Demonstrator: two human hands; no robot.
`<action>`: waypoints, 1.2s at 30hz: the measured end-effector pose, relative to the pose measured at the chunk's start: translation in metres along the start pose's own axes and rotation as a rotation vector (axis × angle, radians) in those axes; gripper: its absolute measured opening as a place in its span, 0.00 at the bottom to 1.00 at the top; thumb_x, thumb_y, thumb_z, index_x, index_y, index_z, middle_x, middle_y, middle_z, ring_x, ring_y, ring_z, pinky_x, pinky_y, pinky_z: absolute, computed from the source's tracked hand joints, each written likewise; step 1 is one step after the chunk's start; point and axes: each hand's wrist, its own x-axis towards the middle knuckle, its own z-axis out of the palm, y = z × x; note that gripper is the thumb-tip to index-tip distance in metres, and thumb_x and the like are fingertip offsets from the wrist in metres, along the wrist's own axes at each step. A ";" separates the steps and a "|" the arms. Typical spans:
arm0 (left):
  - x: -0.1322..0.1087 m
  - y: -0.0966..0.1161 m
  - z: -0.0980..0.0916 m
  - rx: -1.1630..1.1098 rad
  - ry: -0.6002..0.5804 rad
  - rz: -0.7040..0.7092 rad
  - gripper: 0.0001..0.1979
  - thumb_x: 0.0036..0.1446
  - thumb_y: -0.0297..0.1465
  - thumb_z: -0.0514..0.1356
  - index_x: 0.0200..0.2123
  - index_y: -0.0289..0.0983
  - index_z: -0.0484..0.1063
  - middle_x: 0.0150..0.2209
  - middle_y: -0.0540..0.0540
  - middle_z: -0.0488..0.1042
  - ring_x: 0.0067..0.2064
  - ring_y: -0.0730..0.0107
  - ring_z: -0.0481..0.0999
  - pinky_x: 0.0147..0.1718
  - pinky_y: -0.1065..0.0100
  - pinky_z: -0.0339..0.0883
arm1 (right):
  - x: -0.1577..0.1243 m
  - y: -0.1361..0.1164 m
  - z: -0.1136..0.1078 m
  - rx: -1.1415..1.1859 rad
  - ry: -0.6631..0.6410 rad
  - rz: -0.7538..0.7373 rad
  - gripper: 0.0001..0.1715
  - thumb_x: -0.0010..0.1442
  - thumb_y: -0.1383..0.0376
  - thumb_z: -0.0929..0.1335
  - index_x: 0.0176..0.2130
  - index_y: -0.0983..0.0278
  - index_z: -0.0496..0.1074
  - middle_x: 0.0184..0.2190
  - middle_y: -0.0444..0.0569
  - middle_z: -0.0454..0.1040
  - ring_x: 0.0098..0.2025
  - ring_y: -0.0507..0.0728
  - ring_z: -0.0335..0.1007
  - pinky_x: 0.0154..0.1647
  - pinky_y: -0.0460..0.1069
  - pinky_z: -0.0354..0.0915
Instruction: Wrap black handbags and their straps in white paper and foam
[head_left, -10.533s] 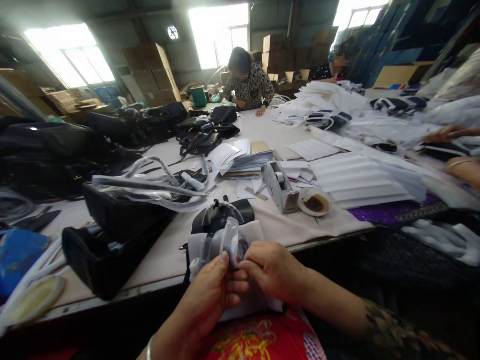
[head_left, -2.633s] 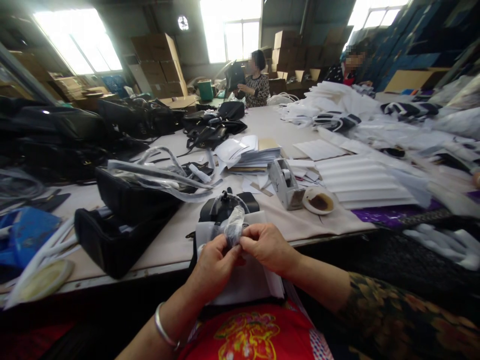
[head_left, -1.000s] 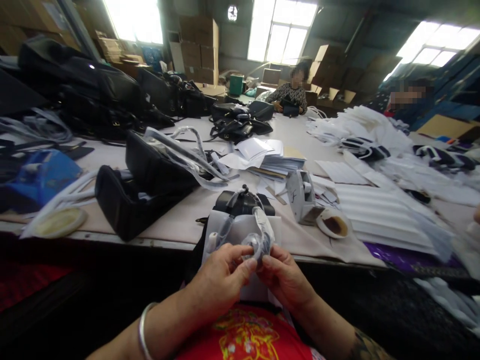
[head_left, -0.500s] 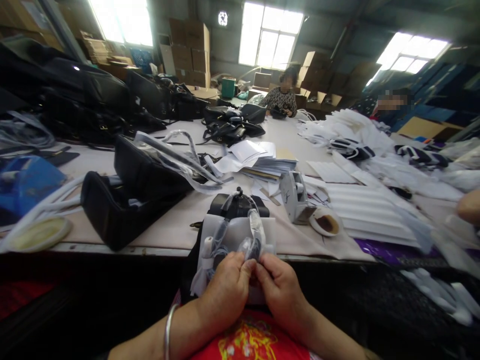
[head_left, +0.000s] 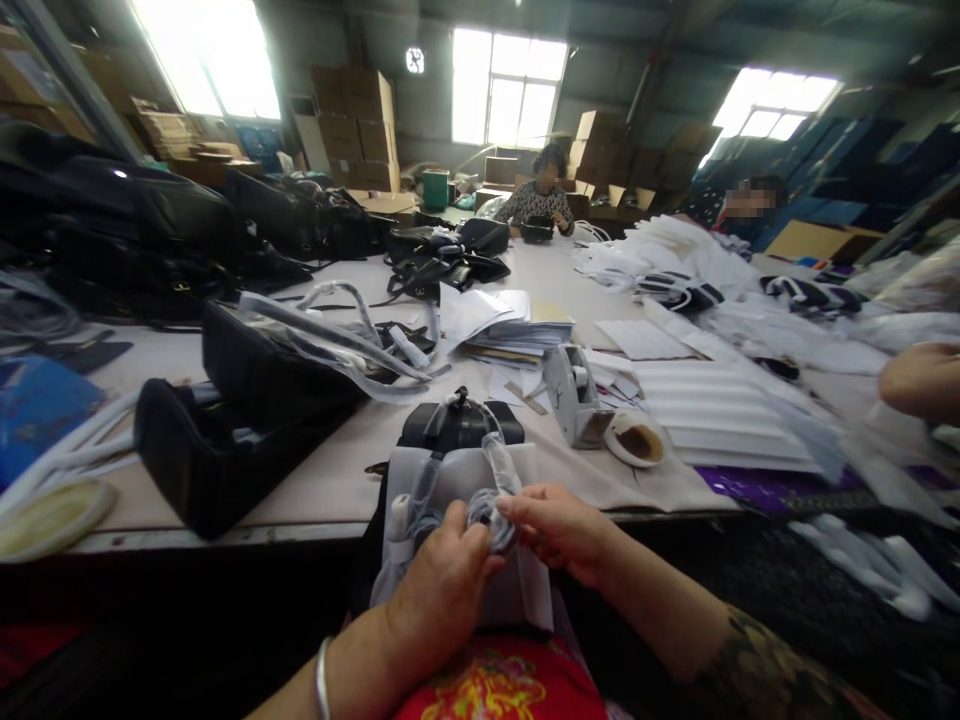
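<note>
A black bag [head_left: 459,428] leans against the table edge in front of me, with a white sheet [head_left: 517,585] over its near side. Clear plastic film [head_left: 501,468] covers its strap. Against the white sheet is a greyish, plastic-wrapped coil [head_left: 491,512] that looks like a wound strap. My left hand [head_left: 446,565] is closed on the coil's lower left. The thumb and fingers of my right hand [head_left: 566,530] pinch its right edge. A white wrapped piece [head_left: 400,515] shows left of my left hand.
Black bags [head_left: 247,400] with wrapped straps lie to the left. A grey tape dispenser [head_left: 574,395], a tape roll [head_left: 634,440], a paper stack [head_left: 510,330] and white foam sheets [head_left: 720,415] lie ahead and right. A co-worker [head_left: 541,195] sits across; another person's arm [head_left: 922,380] enters at right.
My hands, earlier together at the lower end of the wrapped strap, are now slightly apart around the coil, which shows more clearly. My right hand has moved up and right. The view has shifted.
</note>
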 end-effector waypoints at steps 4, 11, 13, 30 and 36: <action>0.006 -0.011 0.001 0.210 -0.108 0.107 0.05 0.63 0.28 0.56 0.41 0.36 0.70 0.40 0.42 0.67 0.30 0.64 0.74 0.30 0.61 0.74 | 0.007 -0.014 -0.007 -0.230 -0.042 0.042 0.21 0.51 0.51 0.73 0.26 0.66 0.69 0.12 0.35 0.56 0.13 0.44 0.42 0.13 0.44 0.37; 0.018 0.000 -0.018 0.067 -0.200 0.007 0.07 0.62 0.29 0.57 0.43 0.36 0.72 0.47 0.38 0.68 0.36 0.60 0.78 0.38 0.56 0.76 | 0.011 -0.015 -0.002 -0.425 0.059 -0.109 0.07 0.53 0.65 0.68 0.26 0.67 0.74 0.20 0.41 0.68 0.23 0.48 0.60 0.24 0.43 0.55; 0.018 0.012 -0.019 -0.121 -0.110 -0.099 0.07 0.62 0.27 0.56 0.43 0.36 0.72 0.50 0.38 0.67 0.42 0.59 0.78 0.45 0.56 0.75 | 0.012 -0.009 0.003 -0.456 0.139 -0.169 0.09 0.54 0.65 0.67 0.27 0.67 0.75 0.22 0.42 0.71 0.26 0.49 0.62 0.27 0.44 0.58; 0.018 0.013 0.001 -0.221 0.135 0.001 0.17 0.65 0.25 0.46 0.54 0.29 0.66 0.63 0.28 0.56 0.61 0.51 0.68 0.61 0.49 0.66 | -0.002 -0.008 0.016 0.088 0.187 -0.026 0.14 0.50 0.59 0.73 0.26 0.66 0.68 0.13 0.36 0.60 0.14 0.44 0.47 0.15 0.43 0.43; 0.017 0.014 -0.004 -0.294 0.096 -0.016 0.19 0.65 0.26 0.47 0.58 0.29 0.63 0.65 0.27 0.53 0.64 0.47 0.65 0.64 0.46 0.60 | 0.003 -0.008 0.025 0.194 0.156 -0.108 0.15 0.43 0.60 0.75 0.27 0.66 0.70 0.15 0.37 0.63 0.16 0.45 0.50 0.18 0.43 0.47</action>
